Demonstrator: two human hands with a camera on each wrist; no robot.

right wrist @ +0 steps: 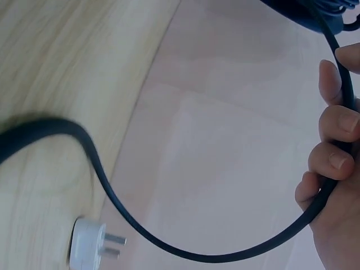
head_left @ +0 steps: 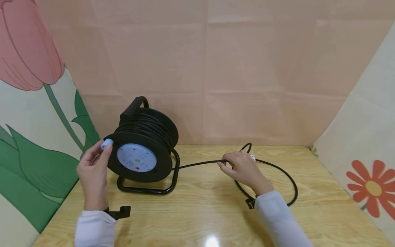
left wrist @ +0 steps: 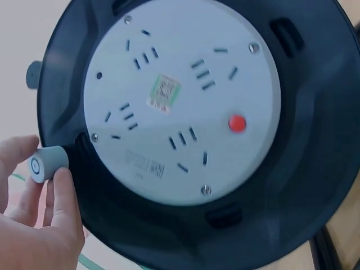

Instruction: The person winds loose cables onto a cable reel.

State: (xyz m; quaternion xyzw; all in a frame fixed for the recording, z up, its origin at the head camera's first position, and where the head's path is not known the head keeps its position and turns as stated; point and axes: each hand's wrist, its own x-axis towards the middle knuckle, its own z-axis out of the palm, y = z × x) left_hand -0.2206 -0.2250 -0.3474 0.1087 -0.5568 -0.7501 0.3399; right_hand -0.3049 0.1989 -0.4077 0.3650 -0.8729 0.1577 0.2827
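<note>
A black cable reel [head_left: 145, 144] with a pale grey socket face [left wrist: 180, 101] and a red button [left wrist: 237, 123] stands on a wooden table [head_left: 210, 209]. My left hand [head_left: 92, 168] pinches the reel's light blue crank knob [head_left: 106, 143], also shown in the left wrist view [left wrist: 48, 163]. My right hand [head_left: 243, 169] grips the black cable [head_left: 200, 163] to the right of the reel; its fingers [right wrist: 337, 163] curl round the cable [right wrist: 169, 247]. The cable loops over the table and ends in a white plug [right wrist: 90, 244] lying on the wood.
The reel rests in a black tube frame [head_left: 154, 188] with a carry handle [head_left: 134, 104] on top. Pink paper covers the back wall [head_left: 216, 68]; flower-printed panels [head_left: 37, 137] close in the left and right sides. Bare tabletop lies in front of the hands.
</note>
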